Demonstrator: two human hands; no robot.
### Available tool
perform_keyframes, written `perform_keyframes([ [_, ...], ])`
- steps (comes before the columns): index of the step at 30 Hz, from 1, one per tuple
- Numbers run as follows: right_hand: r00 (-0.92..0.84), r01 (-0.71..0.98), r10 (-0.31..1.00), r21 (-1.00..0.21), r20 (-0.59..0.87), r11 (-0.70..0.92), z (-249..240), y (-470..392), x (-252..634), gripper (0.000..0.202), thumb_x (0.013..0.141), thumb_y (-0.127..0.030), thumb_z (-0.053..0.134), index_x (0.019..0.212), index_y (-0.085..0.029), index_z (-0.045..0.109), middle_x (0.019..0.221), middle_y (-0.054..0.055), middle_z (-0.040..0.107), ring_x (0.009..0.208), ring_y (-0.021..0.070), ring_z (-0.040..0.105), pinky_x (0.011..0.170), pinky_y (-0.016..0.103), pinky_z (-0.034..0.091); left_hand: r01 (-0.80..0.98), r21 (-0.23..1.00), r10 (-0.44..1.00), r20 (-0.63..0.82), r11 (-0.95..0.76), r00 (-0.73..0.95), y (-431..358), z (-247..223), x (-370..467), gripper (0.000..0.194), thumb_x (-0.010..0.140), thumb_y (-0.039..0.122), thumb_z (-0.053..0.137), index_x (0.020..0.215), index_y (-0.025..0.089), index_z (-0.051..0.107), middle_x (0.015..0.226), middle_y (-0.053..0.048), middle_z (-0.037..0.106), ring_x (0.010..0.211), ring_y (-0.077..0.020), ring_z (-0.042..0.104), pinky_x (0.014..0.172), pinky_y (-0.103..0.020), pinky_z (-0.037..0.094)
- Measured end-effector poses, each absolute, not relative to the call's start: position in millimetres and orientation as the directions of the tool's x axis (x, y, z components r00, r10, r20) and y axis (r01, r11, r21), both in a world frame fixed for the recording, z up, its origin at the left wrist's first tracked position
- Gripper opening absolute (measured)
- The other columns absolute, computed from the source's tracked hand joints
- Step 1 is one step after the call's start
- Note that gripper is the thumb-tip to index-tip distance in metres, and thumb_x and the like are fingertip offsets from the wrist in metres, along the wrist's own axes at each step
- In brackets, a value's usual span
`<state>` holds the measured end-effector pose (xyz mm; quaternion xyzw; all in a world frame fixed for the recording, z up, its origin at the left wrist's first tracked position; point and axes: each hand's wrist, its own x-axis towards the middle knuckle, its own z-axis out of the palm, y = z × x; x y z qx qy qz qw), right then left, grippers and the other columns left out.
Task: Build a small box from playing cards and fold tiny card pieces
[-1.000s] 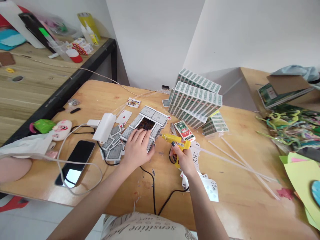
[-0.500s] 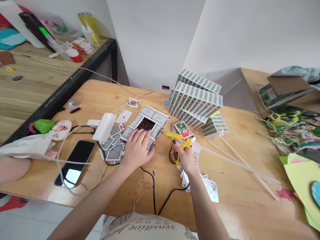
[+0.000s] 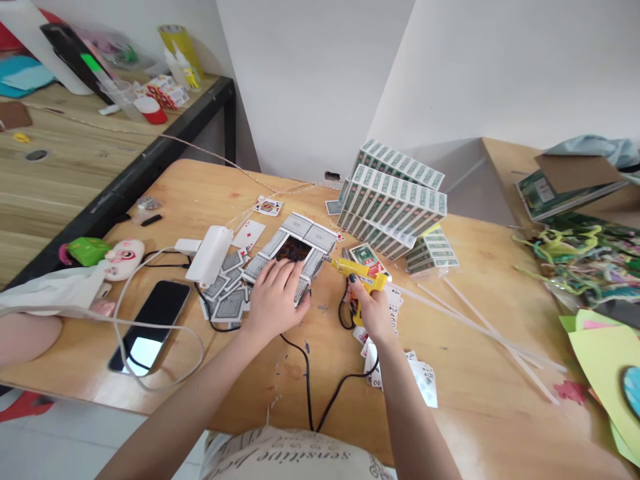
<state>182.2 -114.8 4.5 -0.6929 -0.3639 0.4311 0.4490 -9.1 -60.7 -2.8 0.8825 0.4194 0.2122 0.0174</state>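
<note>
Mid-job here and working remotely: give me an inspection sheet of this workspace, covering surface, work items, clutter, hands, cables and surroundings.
Surface: wooden table, small scraps near its front edge.
Work items: patterned card structure with a rectangular opening; yellow glue gun, nozzle close to the structure's right side, contact unclear.
Clutter: loose cards, stacked card boxes, phone, thin pale sticks.
Hands: left hand lies over the structure's near part; right hand grips the glue gun.
Cables: black cable between the forearms; white cable crosses the phone.
Surroundings: second table at left, with bottles; coloured fuzzy strands at right.
</note>
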Motion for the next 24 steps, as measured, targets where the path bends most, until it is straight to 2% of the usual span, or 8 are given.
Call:
perform_keyframes([
  [10,0.369,0.164,0.897,-0.932,-0.245,-0.322,6,-110,183,0.047,0.078,-0.056,0.049,0.051,-0.018,0.054,0.049,0.001,0.051,0.047,0.0116,0.044,0.048,0.024,0.036,0.728,0.22,0.746,0.372,-0.65,0.553,-61,-4,-10,0.052,0.076,0.03,0.051,0.125,0.011,0.048,0.118,-0.015,0.057,0.115,-0.029,0.049,0.104,-0.047,0.032],
  [24,0.339,0.119,0.899,-0.935,-0.278,-0.334,5,-126,177,0.045,0.077,-0.057,0.051,0.057,-0.017,0.056,0.054,0.002,0.055,0.049,0.0116,0.045,0.049,0.024,0.036,0.73,0.224,0.75,0.369,-0.646,0.55,-61,-4,-9,0.052,0.076,0.03,0.051,0.125,0.012,0.048,0.118,-0.014,0.057,0.115,-0.0285,0.049,0.104,-0.047,0.032],
])
